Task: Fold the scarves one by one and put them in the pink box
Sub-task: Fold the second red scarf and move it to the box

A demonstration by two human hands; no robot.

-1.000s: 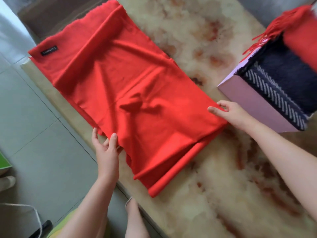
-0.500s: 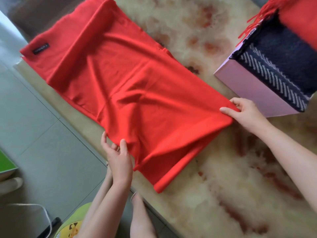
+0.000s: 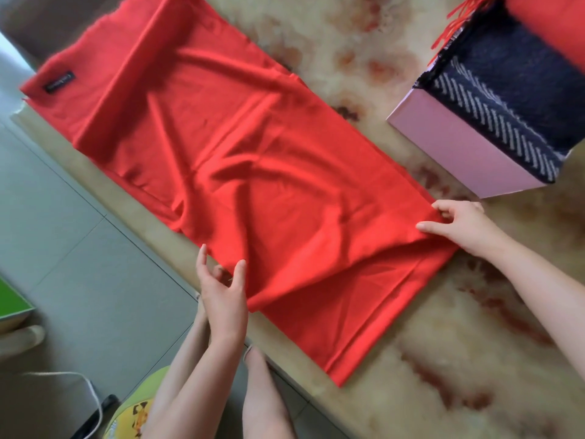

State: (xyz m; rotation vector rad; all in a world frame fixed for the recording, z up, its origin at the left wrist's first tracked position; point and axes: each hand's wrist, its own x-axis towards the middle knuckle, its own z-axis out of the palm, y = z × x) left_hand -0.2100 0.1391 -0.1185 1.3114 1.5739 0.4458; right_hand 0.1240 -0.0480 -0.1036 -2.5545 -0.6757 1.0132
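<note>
Red scarf (image 3: pixel 269 185): doubled over, lying flat on a diagonal, wrinkled. Black label (image 3: pixel 59 82) at its far-left end. The lower layer sticks out at the near end.
Pink box (image 3: pixel 459 147): open, to the right of it, not touching. It holds a navy scarf (image 3: pixel 506 99) with white chevron stripes and a fringed red scarf (image 3: pixel 554 23).

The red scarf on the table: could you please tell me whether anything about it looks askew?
Yes. The red scarf lies rumpled on the table, and its layers do not line up: at the near end a lower strip sticks out past the upper layer, whose corners the left hand and right hand hold.
</note>
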